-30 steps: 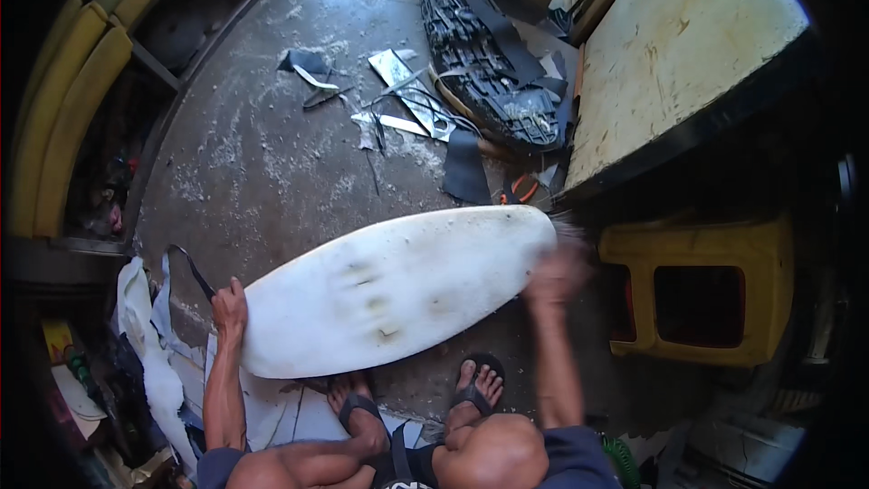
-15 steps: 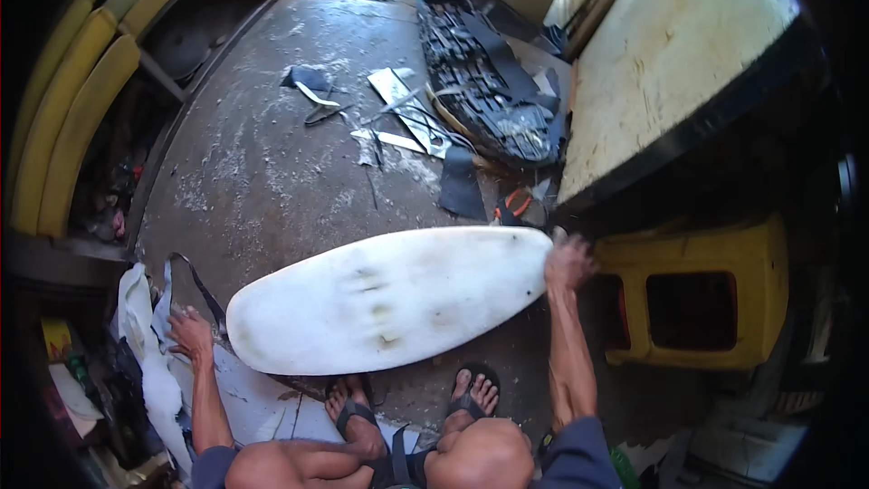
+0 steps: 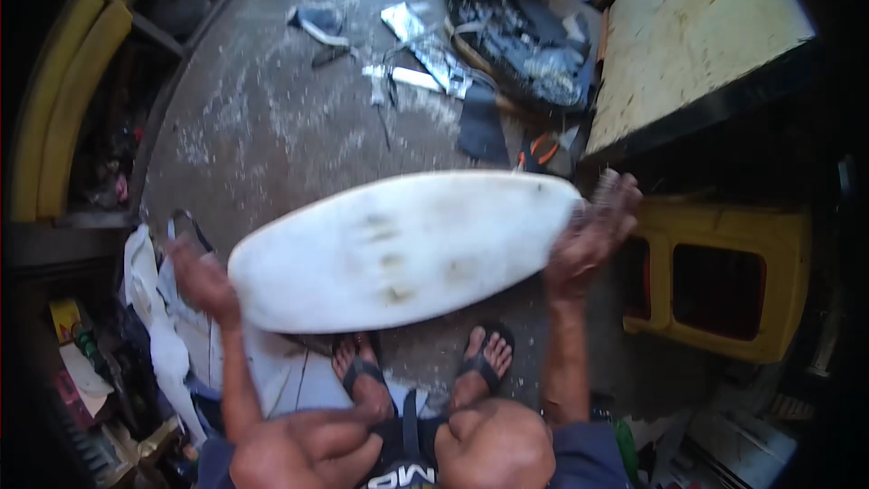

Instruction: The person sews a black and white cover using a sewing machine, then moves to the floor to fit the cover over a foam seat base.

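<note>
A long white pad (image 3: 425, 254) with rounded ends and brownish stains lies across in front of my feet; it looks like seat foam. My left hand (image 3: 204, 282) is beside its left end, blurred, with the fingers stretched outward. At the right end my right hand (image 3: 590, 240) has its fingers spread and overlaps the tip of the pad. Neither hand is wrapped round it. Blur hides whether either palm presses on the pad.
A black, tattered seat-shaped piece (image 3: 516, 27) lies at the far right by a pale board (image 3: 706, 36). Nearer are orange-handled pliers (image 3: 540, 152), a dark scrap (image 3: 482, 127) and several cutting tools. A yellow plastic stool (image 3: 724, 281) lies at right; white scraps (image 3: 167, 344) are at left.
My view has tilted, so the floor things and pad sit higher in the picture. My left hand has come in to the pad's left end. The right hand's fingers have fanned out.
</note>
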Demonstrator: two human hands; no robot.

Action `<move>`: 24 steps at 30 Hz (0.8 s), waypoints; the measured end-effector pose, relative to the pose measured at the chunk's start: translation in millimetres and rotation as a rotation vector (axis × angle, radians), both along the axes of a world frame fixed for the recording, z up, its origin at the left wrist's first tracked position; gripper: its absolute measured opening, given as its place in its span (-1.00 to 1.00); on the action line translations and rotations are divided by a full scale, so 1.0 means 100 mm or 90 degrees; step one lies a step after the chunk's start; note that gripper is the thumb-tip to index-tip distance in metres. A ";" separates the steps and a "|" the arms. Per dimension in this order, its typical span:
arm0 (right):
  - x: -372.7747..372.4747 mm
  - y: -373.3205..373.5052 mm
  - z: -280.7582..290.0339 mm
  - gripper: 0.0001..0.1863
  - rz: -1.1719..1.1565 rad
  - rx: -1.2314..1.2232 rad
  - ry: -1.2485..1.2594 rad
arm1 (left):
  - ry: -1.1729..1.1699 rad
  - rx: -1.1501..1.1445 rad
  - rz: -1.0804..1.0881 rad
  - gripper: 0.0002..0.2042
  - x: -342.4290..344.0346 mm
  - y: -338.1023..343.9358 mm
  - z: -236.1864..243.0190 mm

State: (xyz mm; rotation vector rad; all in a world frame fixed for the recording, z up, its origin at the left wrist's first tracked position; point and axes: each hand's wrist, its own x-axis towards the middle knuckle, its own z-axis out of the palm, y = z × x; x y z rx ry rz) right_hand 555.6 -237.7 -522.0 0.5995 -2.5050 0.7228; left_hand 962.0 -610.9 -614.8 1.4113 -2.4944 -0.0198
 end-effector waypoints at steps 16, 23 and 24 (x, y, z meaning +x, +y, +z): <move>1.01 -0.15 -1.12 -0.25 0.271 0.399 -0.222 | -0.154 0.127 -0.301 -0.36 -0.95 1.28 -0.02; -0.18 1.10 -1.06 -0.46 -0.323 0.133 -0.168 | -0.038 0.000 0.091 -0.48 -0.33 0.13 0.01; -0.07 0.94 -0.88 -0.48 -0.162 0.044 -0.149 | 0.002 -0.055 0.091 -0.51 -0.08 -0.04 -0.09</move>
